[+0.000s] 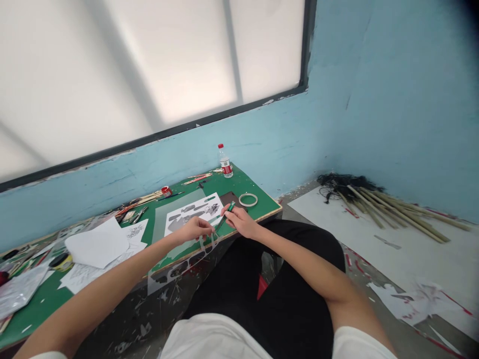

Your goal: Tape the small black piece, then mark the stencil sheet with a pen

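Over the table's front edge, my left hand (197,228) pinches a thin, pale sheet with cut-out openings (194,257), which hangs down past the edge. Close beside it, my right hand (239,220) is wrapped around a slim green-handled cutting tool (231,205). Its dark, narrow end points down-left toward the left hand; whether it is a knife or scissors I cannot tell. Behind both hands lies a white sheet printed with grey and black shapes (187,213). A roll of tape (248,199) rests just beyond my right hand.
The green table (243,182) runs along the wall under the window. On it stand a red-capped bottle (226,167) and a small red jar (166,191). White papers (98,243) and a yellow-black tub (62,262) lie left. Bamboo sticks (400,209) and paper scraps cover the floor right.
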`<state>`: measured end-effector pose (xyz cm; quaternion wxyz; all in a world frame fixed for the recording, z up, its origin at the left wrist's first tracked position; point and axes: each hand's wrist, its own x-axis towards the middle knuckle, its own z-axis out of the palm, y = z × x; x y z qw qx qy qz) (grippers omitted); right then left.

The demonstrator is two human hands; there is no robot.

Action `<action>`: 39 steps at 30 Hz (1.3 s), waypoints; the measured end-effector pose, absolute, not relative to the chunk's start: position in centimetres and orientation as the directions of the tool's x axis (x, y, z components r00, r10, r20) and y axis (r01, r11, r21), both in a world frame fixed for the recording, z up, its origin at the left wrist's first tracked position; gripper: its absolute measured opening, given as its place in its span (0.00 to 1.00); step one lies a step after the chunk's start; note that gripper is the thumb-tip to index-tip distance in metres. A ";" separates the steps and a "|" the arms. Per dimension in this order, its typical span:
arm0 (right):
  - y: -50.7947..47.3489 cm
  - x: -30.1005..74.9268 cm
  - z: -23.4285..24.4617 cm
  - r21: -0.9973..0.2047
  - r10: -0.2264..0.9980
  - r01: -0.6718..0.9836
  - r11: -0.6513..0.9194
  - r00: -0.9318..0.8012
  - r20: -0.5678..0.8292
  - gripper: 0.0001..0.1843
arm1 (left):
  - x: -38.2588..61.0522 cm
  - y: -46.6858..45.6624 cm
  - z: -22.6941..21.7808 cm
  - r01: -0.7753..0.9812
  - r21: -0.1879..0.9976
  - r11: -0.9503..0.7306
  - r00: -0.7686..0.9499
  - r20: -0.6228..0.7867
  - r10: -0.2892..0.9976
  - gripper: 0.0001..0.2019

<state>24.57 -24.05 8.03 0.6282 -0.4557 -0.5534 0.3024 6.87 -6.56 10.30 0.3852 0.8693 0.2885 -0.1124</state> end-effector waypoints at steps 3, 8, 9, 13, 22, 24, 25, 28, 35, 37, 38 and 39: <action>-24.4 25.1 8.6 -0.900 0.901 0.195 0.391 0.117 0.417 0.20 | 6.8 -6.4 10.3 0.595 0.598 -0.537 0.803 -0.408 0.435 0.17; -24.6 25.9 8.9 -0.890 0.931 0.278 0.362 -0.067 0.358 0.19 | 6.4 -7.1 10.9 0.585 0.609 -0.536 0.809 -0.399 0.431 0.17; -24.6 26.1 8.9 -0.891 0.936 0.287 0.353 -0.100 0.338 0.19 | 6.3 -7.3 10.9 0.583 0.611 -0.536 0.811 -0.397 0.429 0.17; -24.7 26.4 9.1 -0.886 0.946 0.337 0.318 -0.170 0.275 0.15 | 6.3 -7.6 10.9 0.579 0.603 -0.550 0.815 -0.393 0.427 0.17; -25.1 26.4 9.5 -0.866 0.954 0.402 0.297 -0.154 0.256 0.21 | 6.4 -8.0 10.9 0.541 0.582 -0.608 0.841 -0.368 0.397 0.17; -24.9 26.5 9.2 -0.863 0.955 0.408 0.298 -0.129 0.269 0.24 | 6.4 -8.0 10.6 0.531 0.581 -0.617 0.847 -0.365 0.386 0.16; -24.8 26.5 9.0 -0.862 0.955 0.411 0.297 -0.117 0.274 0.24 | 6.4 -8.0 10.5 0.527 0.580 -0.621 0.850 -0.363 0.382 0.16; -24.5 26.5 8.7 -0.859 0.955 0.420 0.294 -0.092 0.282 0.24 | 6.4 -7.9 10.2 0.524 0.575 -0.629 0.852 -0.362 0.379 0.16; -24.6 26.4 8.8 -0.853 0.960 0.443 0.277 -0.092 0.265 0.24 | 6.4 -7.5 9.7 0.521 0.566 -0.638 0.853 -0.368 0.370 0.16; -24.6 26.4 8.8 -0.849 0.960 0.452 0.274 -0.082 0.266 0.24 | 6.4 -7.4 9.6 0.517 0.569 -0.640 0.856 -0.368 0.364 0.16; -24.6 26.4 8.8 -0.846 0.960 0.457 0.273 -0.075 0.269 0.23 | 6.4 -7.4 9.5 0.515 0.571 -0.639 0.857 -0.368 0.362 0.16; -24.5 26.5 8.8 -0.844 0.960 0.462 0.273 -0.067 0.273 0.23 | 6.4 -7.4 9.4 0.514 0.572 -0.639 0.857 -0.367 0.361 0.16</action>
